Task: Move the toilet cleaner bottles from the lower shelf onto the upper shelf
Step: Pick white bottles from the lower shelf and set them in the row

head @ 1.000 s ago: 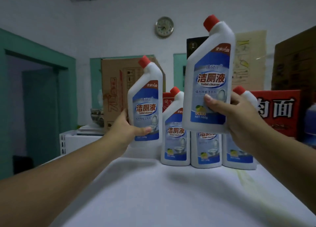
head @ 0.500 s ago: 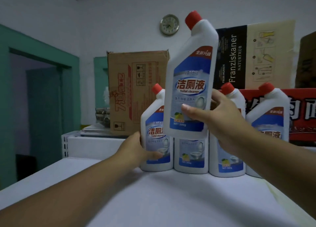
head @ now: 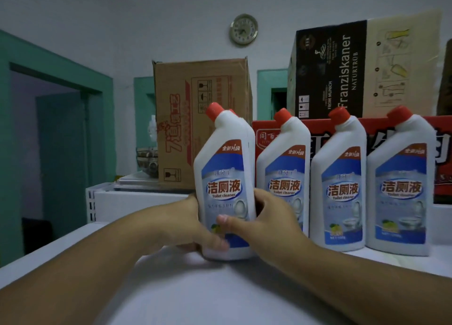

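Several white toilet cleaner bottles with red caps and blue labels stand upright on the white upper shelf [head: 220, 297]. The front left bottle [head: 223, 178] stands on the shelf between both hands. My left hand [head: 188, 227] grips its lower left side, thumb across the label. My right hand [head: 266, 219] grips its right side, thumb on the label front. Another bottle [head: 251, 141] stands right behind it, almost fully hidden. Three more bottles [head: 285, 175] [head: 340, 183] [head: 401, 183] form a row to the right.
Behind the bottles stand a brown carton [head: 203, 119], a red box [head: 266, 136] and a black and tan beer carton [head: 342, 72]. A perforated white shelf post [head: 91, 202] is at the left. A clock [head: 243, 30] hangs on the wall.
My right hand has lowered its raised bottle onto the shelf, in front of the left bottle. My left hand has shifted onto this front bottle. The view has risen.
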A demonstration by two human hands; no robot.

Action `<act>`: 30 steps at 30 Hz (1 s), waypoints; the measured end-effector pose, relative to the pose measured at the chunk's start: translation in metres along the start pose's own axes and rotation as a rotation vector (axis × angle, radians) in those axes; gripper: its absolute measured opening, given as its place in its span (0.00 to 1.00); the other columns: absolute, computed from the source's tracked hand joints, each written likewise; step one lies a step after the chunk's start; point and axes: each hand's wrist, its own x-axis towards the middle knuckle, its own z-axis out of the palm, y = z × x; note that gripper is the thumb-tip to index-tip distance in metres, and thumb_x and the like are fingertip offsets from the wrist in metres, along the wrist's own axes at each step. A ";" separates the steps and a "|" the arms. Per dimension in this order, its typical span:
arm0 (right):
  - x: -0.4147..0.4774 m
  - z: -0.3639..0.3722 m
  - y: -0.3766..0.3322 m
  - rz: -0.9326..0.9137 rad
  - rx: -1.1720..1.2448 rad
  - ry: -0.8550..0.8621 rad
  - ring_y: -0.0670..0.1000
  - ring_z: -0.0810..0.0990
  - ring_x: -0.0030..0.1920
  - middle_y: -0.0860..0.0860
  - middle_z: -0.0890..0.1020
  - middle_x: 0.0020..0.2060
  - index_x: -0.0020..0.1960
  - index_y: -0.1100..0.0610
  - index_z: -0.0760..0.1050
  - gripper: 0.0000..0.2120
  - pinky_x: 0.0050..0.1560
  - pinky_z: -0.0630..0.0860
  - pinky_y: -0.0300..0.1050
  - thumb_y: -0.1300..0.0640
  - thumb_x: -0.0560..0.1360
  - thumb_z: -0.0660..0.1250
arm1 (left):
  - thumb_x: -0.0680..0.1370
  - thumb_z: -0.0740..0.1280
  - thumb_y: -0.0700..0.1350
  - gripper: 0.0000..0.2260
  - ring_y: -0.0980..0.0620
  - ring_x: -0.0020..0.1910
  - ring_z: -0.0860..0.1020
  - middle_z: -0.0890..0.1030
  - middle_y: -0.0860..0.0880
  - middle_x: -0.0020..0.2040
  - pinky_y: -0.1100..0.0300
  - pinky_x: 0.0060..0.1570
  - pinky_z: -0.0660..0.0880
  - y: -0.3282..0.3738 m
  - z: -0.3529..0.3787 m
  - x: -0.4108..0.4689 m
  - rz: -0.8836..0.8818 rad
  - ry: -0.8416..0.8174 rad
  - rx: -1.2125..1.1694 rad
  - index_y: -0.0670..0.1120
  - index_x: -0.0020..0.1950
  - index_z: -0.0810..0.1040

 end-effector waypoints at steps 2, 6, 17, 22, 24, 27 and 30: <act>0.001 -0.003 0.002 -0.005 -0.079 -0.015 0.42 0.79 0.46 0.40 0.81 0.48 0.58 0.46 0.75 0.25 0.43 0.77 0.34 0.42 0.63 0.74 | 0.62 0.80 0.40 0.34 0.53 0.54 0.79 0.82 0.54 0.53 0.57 0.55 0.78 -0.004 0.008 0.004 0.068 0.078 -0.051 0.57 0.63 0.70; -0.004 -0.017 0.000 -0.003 -0.615 -0.131 0.45 0.78 0.49 0.45 0.80 0.52 0.62 0.48 0.71 0.28 0.49 0.78 0.40 0.32 0.68 0.62 | 0.56 0.82 0.46 0.44 0.52 0.57 0.79 0.82 0.55 0.56 0.51 0.59 0.77 -0.014 0.014 0.012 0.100 0.152 -0.086 0.57 0.67 0.66; -0.005 -0.022 0.001 -0.027 -1.009 -0.200 0.51 0.78 0.50 0.51 0.79 0.52 0.59 0.53 0.68 0.31 0.51 0.78 0.48 0.29 0.72 0.50 | 0.58 0.81 0.45 0.39 0.50 0.59 0.77 0.80 0.54 0.58 0.48 0.61 0.75 -0.021 0.020 0.020 0.103 0.208 -0.045 0.59 0.64 0.67; -0.008 -0.024 -0.008 -0.088 -1.192 -0.287 0.54 0.78 0.52 0.54 0.78 0.53 0.66 0.48 0.66 0.23 0.53 0.78 0.51 0.36 0.77 0.52 | 0.56 0.83 0.47 0.44 0.50 0.59 0.76 0.78 0.53 0.59 0.48 0.60 0.75 -0.016 0.019 0.015 0.100 0.202 0.000 0.55 0.67 0.65; -0.007 -0.029 -0.012 -0.160 -1.251 -0.343 0.55 0.78 0.52 0.55 0.77 0.51 0.68 0.44 0.64 0.19 0.54 0.78 0.51 0.41 0.80 0.53 | 0.56 0.82 0.51 0.43 0.49 0.60 0.76 0.78 0.52 0.60 0.51 0.59 0.76 -0.008 0.017 0.006 0.081 0.185 0.023 0.53 0.67 0.65; -0.014 -0.038 -0.020 -0.066 -1.121 -0.443 0.54 0.77 0.47 0.56 0.75 0.43 0.70 0.51 0.64 0.25 0.53 0.76 0.48 0.39 0.78 0.48 | 0.62 0.70 0.67 0.43 0.45 0.59 0.76 0.72 0.47 0.68 0.49 0.56 0.76 0.016 0.017 -0.027 -0.105 0.231 0.122 0.50 0.72 0.60; -0.043 -0.059 -0.050 0.004 -0.755 -0.432 0.51 0.78 0.49 0.54 0.79 0.50 0.60 0.57 0.71 0.28 0.54 0.76 0.46 0.36 0.77 0.48 | 0.70 0.66 0.62 0.24 0.46 0.49 0.78 0.79 0.47 0.58 0.53 0.43 0.75 0.025 0.025 -0.088 0.108 0.585 0.062 0.50 0.61 0.73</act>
